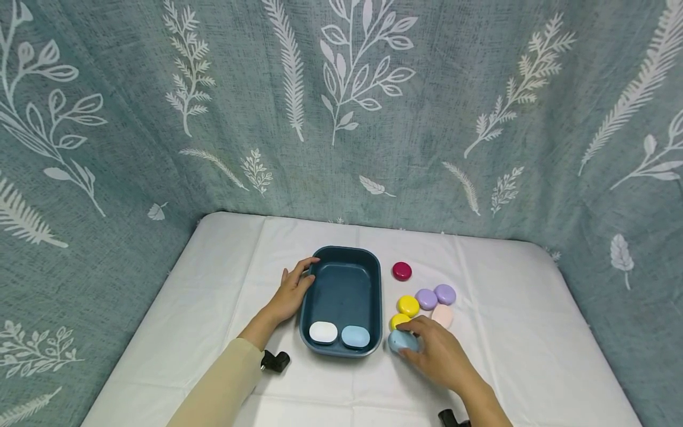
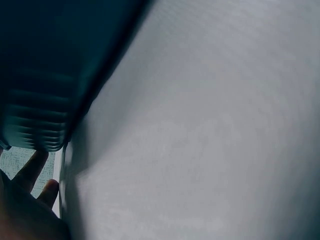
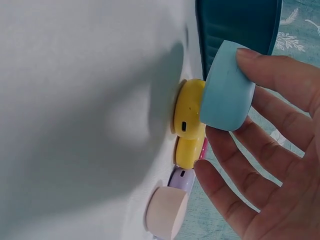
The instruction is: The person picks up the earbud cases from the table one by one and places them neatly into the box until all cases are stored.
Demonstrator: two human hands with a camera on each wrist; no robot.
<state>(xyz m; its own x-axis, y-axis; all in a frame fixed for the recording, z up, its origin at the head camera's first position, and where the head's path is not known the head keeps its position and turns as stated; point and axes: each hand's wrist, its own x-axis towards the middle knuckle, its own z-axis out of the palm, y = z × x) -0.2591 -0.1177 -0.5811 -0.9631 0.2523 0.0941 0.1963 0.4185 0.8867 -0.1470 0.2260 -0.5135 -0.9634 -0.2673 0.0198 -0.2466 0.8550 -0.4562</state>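
From the bottom edge, right of centre, a bare right forearm [image 1: 482,400] slants up and leftward, with a small black device [image 1: 453,418] beside it. The palm-down right hand [image 1: 440,350] grasps a light blue, smooth rounded block [image 1: 402,341], just right of the tray's lower right corner. In the right wrist view, the thumb [image 3: 275,72] presses its upper end, fingers [image 3: 235,161] support it from below, and the block hangs tilted above the desk.

A beige sleeve [image 1: 221,385] rises from the lower left; another black device [image 1: 275,361] sits by that wrist. The left hand [image 1: 288,296] lies released, fingers extended against the left side of a dark teal rectangular tray [image 1: 341,296] at centre. Inside its near end, a white oval block [image 1: 323,333] and a light blue oval block [image 1: 355,337] lie side by side.

Right of the tray cluster two yellow round blocks [image 1: 408,306], a pale pink oval block [image 1: 442,315] and two lilac round blocks [image 1: 426,299]. Farther up lies a dark red round block [image 1: 402,271]. The white-covered desk [image 1: 512,320] meets a grey-green leaf-printed curtain [image 1: 405,118].
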